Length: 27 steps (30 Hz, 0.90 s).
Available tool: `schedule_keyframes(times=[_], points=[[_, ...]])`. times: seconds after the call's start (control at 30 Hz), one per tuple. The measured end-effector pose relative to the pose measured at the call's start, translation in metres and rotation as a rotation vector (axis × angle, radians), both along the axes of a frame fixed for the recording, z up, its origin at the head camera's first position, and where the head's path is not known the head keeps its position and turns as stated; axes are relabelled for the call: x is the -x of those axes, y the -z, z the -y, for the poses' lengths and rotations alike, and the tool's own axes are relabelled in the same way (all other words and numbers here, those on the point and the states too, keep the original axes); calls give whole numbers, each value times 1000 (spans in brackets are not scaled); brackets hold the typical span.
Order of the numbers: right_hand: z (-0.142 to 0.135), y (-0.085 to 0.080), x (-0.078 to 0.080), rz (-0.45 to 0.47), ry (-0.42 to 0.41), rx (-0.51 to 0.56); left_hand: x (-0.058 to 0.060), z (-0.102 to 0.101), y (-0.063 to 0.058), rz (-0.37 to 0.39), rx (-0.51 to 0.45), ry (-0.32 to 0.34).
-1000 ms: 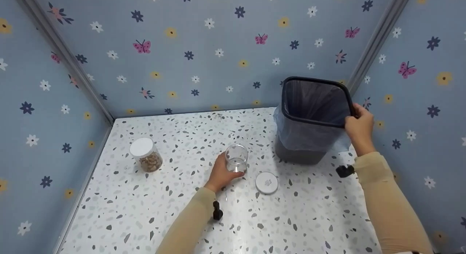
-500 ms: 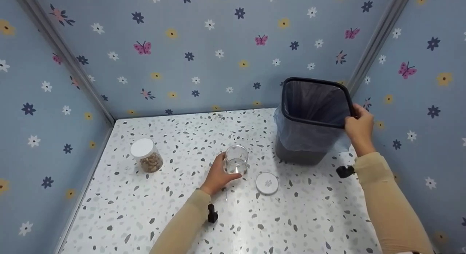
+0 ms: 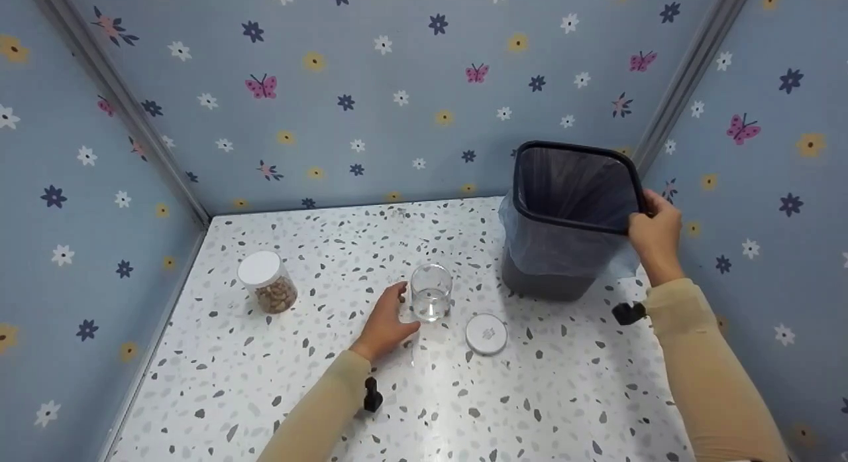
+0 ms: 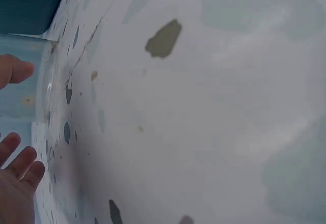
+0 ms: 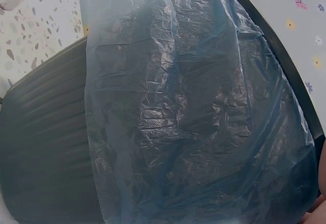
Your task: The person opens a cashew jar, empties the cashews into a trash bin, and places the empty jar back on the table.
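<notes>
In the head view a clear lidless jar [image 3: 431, 293] stands upright on the speckled table. Just left of it is my left hand [image 3: 384, 326], thumb and fingers spread and apart from the jar. The left wrist view shows the clear jar [image 4: 23, 94] between the spread thumb and fingers, at the left edge. My right hand [image 3: 656, 233] grips the black rim of a grey trash can [image 3: 550, 286] at its right corner. A bluish trash bag [image 5: 168, 107] lines the can and hangs over its outside. A white lid [image 3: 486, 334] lies flat between jar and can.
A second jar [image 3: 268, 283], white-lidded and partly filled with brownish nuts or similar pieces, stands at the left of the table [image 3: 318, 396]. Flower-patterned panels [image 3: 371, 130] wall in the back and both sides.
My left hand has let go of the clear jar and drawn back to the left and down, its fingers parting. The jar stays in place. My right hand still grips the can's rim.
</notes>
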State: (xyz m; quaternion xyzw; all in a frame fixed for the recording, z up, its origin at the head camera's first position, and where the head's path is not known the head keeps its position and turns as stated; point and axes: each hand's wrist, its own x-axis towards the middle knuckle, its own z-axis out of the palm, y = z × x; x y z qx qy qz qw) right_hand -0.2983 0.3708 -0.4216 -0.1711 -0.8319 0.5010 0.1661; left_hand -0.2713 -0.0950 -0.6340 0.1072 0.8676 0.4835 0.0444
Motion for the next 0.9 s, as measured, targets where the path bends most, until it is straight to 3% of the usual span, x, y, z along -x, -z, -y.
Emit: schedule_keyframes(times=[0.23,0.63,0.9], points=[[1,0,0,-6,13,5,-1,8,0,2,36,-46],[1,1,0,-14,19,0,-4,19,-3,-107,65,-93],[0,2,1,-12,5,3,-7,29,-2,-103,68,-121]])
